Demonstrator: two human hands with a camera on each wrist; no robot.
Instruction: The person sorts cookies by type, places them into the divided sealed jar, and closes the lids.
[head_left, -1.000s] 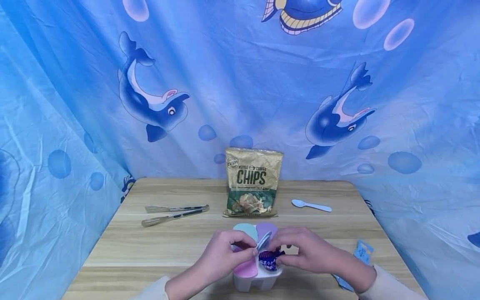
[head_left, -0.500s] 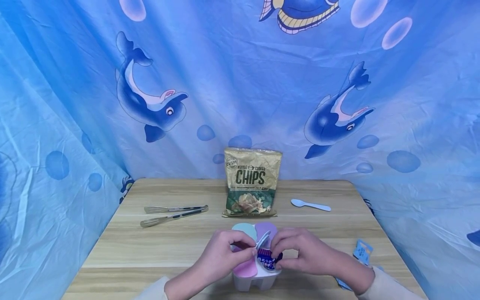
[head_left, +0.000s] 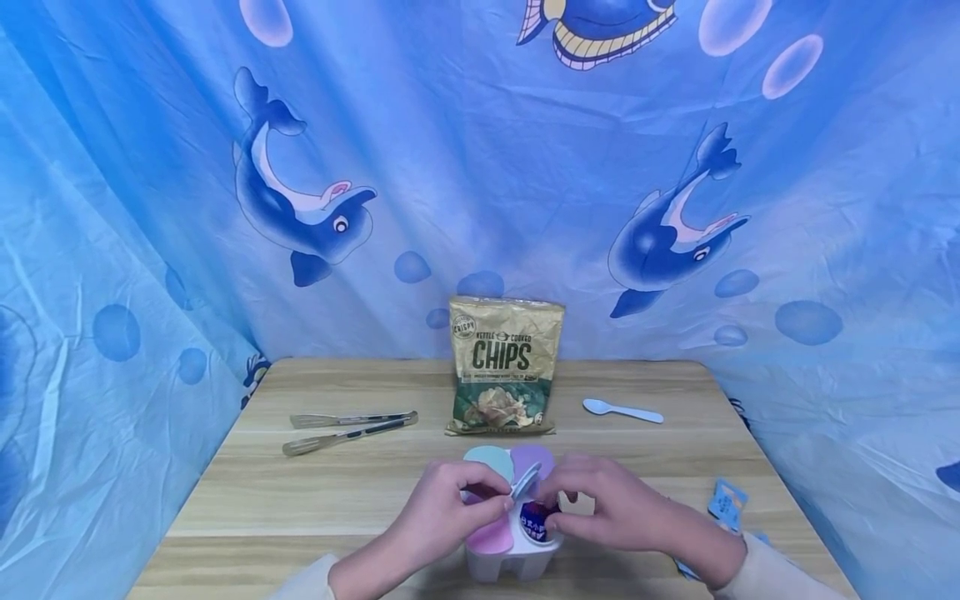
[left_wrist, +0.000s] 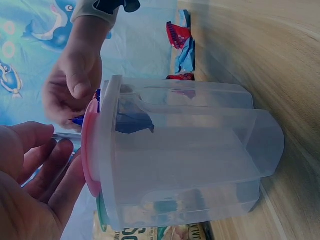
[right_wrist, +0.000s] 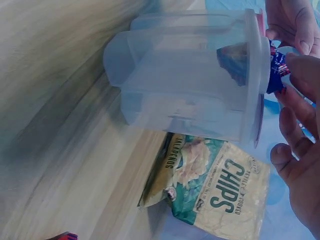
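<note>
A clear plastic container (left_wrist: 195, 140) with several compartments and round pastel lids stands near the front of the table. My left hand (head_left: 450, 507) pinches the small raised lid (head_left: 527, 481) of its near right compartment between thumb and fingers. Into that opening goes a dark blue snack packet (head_left: 534, 522) with white lettering, its upper part sticking out at the rim. My right hand (head_left: 606, 507) holds this packet's top with thumb and fingers, which cover part of it. Through the wall, the right wrist view shows the packet's lower portion inside the compartment.
Behind the container a chips bag (head_left: 504, 367) stands upright. Metal tongs (head_left: 352, 432) lie to the left and a white spoon (head_left: 622, 411) to the right. Blue packaging (head_left: 726, 503) lies beside the right forearm; red and blue packets (left_wrist: 184, 47) appear in the left wrist view.
The blue packet sits slightly lower in the opening, and the right fingers have shifted a little over it. The left hand keeps the lid raised in the same spot.
</note>
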